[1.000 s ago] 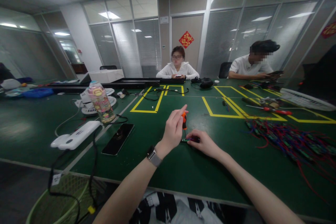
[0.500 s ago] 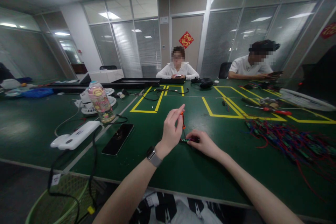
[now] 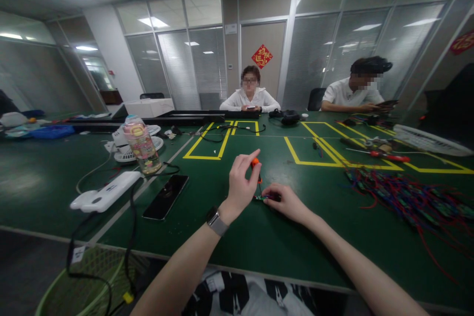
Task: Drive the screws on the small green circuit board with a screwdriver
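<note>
My left hand is closed around the orange handle of a screwdriver, thumb and fingers on its sides, index finger pointing up and away. The screwdriver stands nearly upright, its thin shaft running down to a small green circuit board on the table. My right hand pinches the board's right end, fingertips pressed down near the shaft's tip. My right hand partly hides the board, and the exact point the tip touches is too small to make out.
A black phone, a white device and a drink bottle are on the left. Wired circuit boards are heaped right, below a red-handled screwdriver. Two people sit across the green table. A green basket stands below its edge.
My left thumb and fingers have shifted on the screwdriver handle, so more of its orange top shows between them. My right hand and the board stay in place.
</note>
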